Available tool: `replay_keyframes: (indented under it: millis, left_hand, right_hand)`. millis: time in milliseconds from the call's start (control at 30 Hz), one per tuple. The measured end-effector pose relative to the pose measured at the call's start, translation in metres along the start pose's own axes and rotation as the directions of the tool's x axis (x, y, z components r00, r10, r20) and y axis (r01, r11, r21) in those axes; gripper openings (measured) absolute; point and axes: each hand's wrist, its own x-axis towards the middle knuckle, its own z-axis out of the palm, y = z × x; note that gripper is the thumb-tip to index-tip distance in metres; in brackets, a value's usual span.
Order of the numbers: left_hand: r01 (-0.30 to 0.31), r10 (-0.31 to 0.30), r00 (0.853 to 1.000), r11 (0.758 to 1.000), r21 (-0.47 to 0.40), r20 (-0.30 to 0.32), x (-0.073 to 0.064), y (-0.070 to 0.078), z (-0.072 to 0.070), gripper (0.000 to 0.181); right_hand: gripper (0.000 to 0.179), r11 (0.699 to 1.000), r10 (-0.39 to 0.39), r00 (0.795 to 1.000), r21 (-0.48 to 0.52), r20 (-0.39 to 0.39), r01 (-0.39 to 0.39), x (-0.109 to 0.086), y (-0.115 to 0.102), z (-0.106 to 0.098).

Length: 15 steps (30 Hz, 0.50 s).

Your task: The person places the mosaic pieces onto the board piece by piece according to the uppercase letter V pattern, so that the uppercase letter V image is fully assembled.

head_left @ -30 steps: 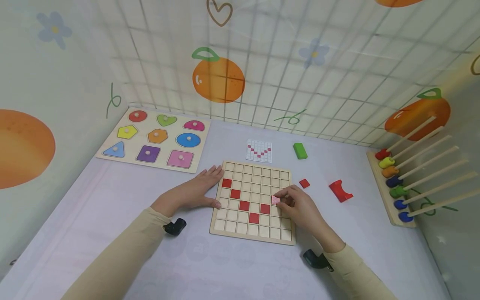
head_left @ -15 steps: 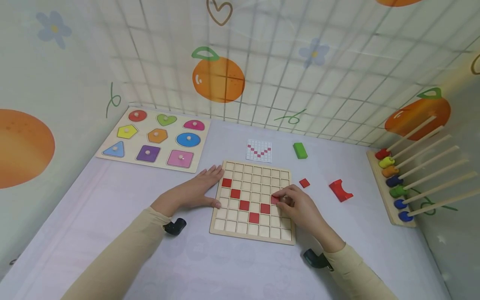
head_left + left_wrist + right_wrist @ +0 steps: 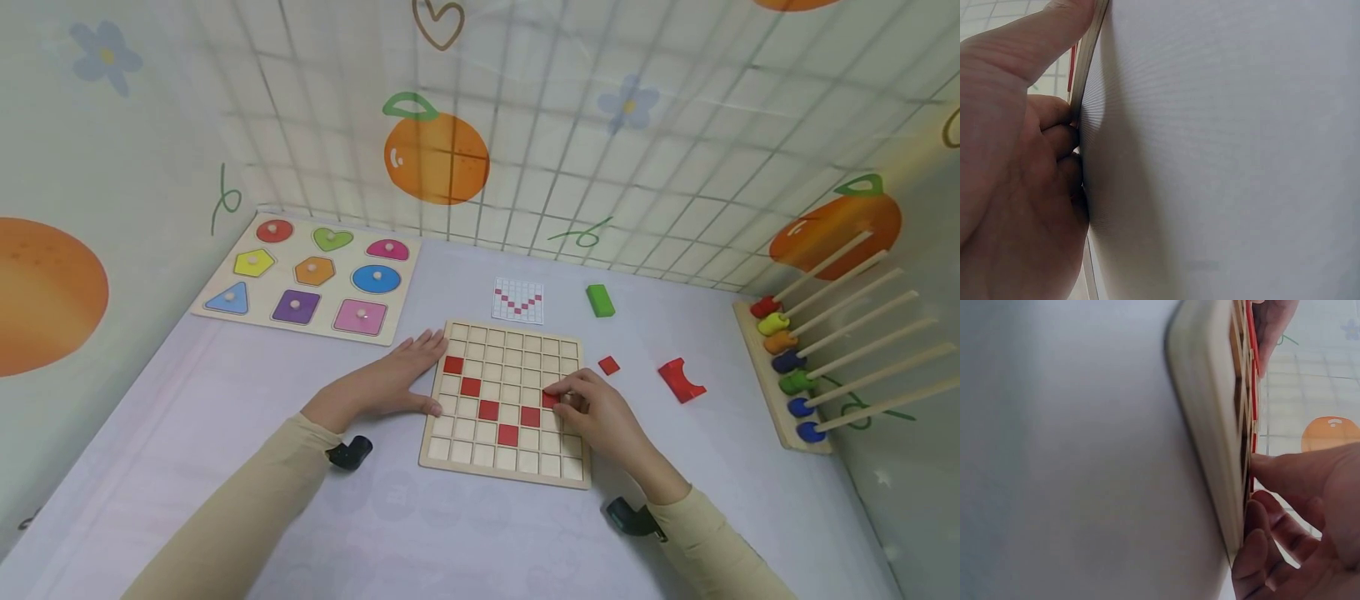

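Observation:
A square wooden grid board (image 3: 492, 354) lies on the table. Several red square tiles (image 3: 507, 435) sit in its cells in a V-like pattern. My right hand (image 3: 606, 414) has thumb and forefinger at a red tile (image 3: 550, 399) in a cell near the board's right side, partly covered by the fingertips. In the right wrist view, that thumb and the fingers (image 3: 1257, 550) are close to the board's edge. My left hand (image 3: 393, 379) rests with fingers extended against the board's left edge; the left wrist view shows its palm beside the wooden rim (image 3: 1088, 56).
One loose red tile (image 3: 609, 366) lies right of the board, near a red arch block (image 3: 681, 382) and a green block (image 3: 600, 301). Behind the board is a pattern card (image 3: 518, 302). A shape puzzle (image 3: 341, 292) stands back left, a peg rack (image 3: 783, 375) far right.
The tile under my right fingertips looked tilted and pinkish with glare; now it is plain red and appears flat in its cell. Both hands have stayed nearly in place.

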Motion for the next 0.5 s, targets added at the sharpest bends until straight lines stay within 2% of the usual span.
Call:
replay_keyframes:
  millis: [500]
  left_hand:
    - [0.002,-0.002,1.0,1.0,-0.013,-0.001,-0.0004,0.0033,-0.0022,0.109]
  right_hand:
    - [0.03,1.0,0.01,1.0,0.016,-0.007,-0.01,-0.0023,0.003,-0.0002]
